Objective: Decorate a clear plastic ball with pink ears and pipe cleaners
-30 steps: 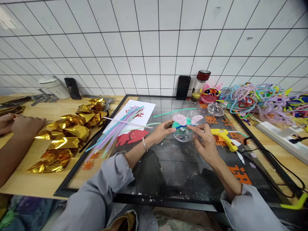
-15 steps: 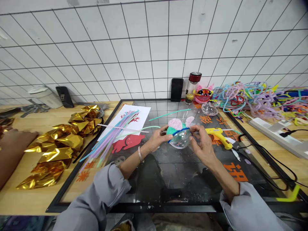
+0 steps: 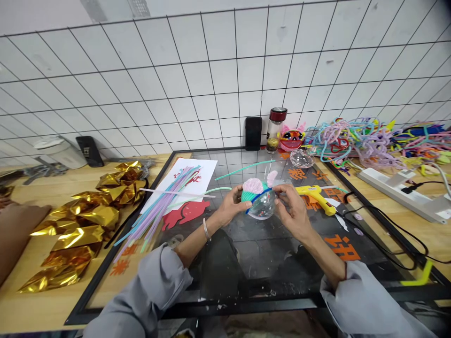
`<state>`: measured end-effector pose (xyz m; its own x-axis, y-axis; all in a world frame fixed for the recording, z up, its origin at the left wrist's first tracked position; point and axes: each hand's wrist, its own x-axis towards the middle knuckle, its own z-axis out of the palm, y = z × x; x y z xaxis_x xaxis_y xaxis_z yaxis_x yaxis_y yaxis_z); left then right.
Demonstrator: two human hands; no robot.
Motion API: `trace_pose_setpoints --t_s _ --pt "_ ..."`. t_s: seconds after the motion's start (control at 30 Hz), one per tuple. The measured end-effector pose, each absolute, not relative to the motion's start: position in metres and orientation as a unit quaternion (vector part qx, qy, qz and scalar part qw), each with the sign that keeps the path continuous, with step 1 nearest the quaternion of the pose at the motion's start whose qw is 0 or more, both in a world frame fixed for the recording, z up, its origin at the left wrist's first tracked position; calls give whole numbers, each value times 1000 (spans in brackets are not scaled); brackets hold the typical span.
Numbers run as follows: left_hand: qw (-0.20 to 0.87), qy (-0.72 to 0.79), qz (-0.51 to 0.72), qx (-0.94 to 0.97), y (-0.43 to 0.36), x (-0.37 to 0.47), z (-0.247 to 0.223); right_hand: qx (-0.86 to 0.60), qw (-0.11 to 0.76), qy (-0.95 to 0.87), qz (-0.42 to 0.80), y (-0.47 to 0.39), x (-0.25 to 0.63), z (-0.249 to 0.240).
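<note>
Between my hands is a clear plastic ball [image 3: 262, 206], its upper left part covered in green pipe cleaner with pink rounded pieces on top. A blue pipe cleaner [image 3: 254, 199] runs round its middle. My left hand [image 3: 230, 206] is closed on the ball's left side, thumb in front. My right hand [image 3: 291, 206] pinches the blue strip's right end against the ball's rim. Just right of that hand lies a yellow hot glue gun [image 3: 319, 196]. A green pipe cleaner [image 3: 243, 170] lies behind the ball.
Left are a bundle of pastel pipe cleaners [image 3: 160, 206], white paper [image 3: 202, 170], a red cutout [image 3: 186, 213] and gold foil [image 3: 82, 230]. Another person's arm [image 3: 24, 234] rests far left. At right stand a power strip [image 3: 401, 195], tangled pipe cleaners [image 3: 355, 141], a glass bottle [image 3: 275, 131] and a clear half-shell [image 3: 301, 158].
The ball has tilted slightly between my hands, the blue strip now sloping more steeply up to the right. Both hands keep their hold. The camera view has shifted a little.
</note>
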<state>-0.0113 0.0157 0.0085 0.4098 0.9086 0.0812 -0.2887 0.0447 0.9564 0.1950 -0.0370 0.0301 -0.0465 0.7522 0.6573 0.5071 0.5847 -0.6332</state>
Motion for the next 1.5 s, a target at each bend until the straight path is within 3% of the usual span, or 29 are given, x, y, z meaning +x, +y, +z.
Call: trace_pose_setpoints --t_s 0.23,0.5,1.0,1.27,1.5 --pt "703 238 458 490 5 -2 28 -406 584 -698 83 -46 195 39" --pt "732 250 441 454 -7 0 31 -399 581 -709 27 -53 189 43" --pt "749 272 410 443 -16 -1 33 -440 561 -692 113 -52 185 41" --pt "739 293 426 433 -21 -1 35 -475 600 -642 53 -49 187 39" --pt "737 294 431 430 -24 -7 32 -492 574 -653 50 -50 189 40"
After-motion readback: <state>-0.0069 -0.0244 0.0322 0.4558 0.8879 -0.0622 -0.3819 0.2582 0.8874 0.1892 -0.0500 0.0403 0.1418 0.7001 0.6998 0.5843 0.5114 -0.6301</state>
